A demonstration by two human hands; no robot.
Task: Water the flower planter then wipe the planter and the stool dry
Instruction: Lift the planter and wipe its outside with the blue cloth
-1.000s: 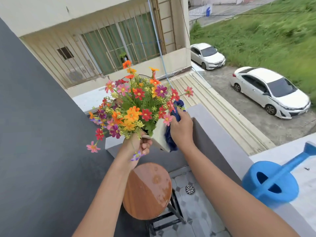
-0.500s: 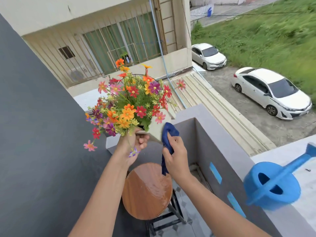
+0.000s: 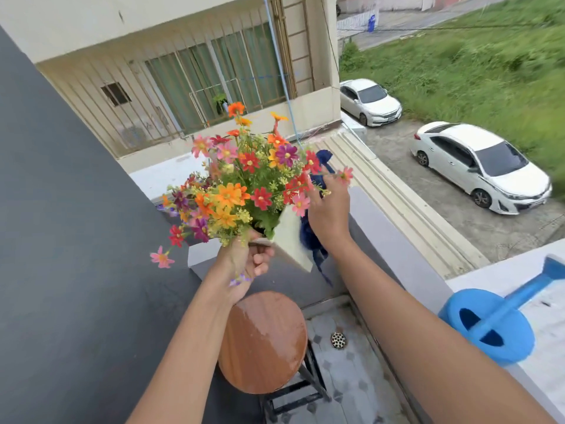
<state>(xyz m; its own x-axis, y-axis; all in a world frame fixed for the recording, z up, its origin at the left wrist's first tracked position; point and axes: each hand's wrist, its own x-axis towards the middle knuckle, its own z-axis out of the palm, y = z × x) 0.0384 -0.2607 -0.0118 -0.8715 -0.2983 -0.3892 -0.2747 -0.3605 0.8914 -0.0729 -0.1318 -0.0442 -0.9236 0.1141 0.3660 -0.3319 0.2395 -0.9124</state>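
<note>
My left hand [image 3: 244, 264] holds a cream square planter [image 3: 289, 238] of colourful flowers [image 3: 244, 185] up in the air, tilted, above the stool. My right hand [image 3: 328, 214] presses a dark blue cloth [image 3: 308, 237] against the planter's right side; the cloth's top end sticks up behind the flowers and its tail hangs below. The round wooden stool [image 3: 263, 341] stands beneath on black metal legs, its seat wet and shiny.
A blue watering can [image 3: 489, 328] sits on the grey parapet ledge [image 3: 394, 243] at the right. A dark grey wall runs along the left. A floor drain [image 3: 338, 340] lies on the tiled floor beside the stool. Beyond the ledge is a drop to parked cars.
My right hand with the cloth dropped below the planter, then rose again along its right side. The planter stayed lifted in my left hand, shifting slightly right.
</note>
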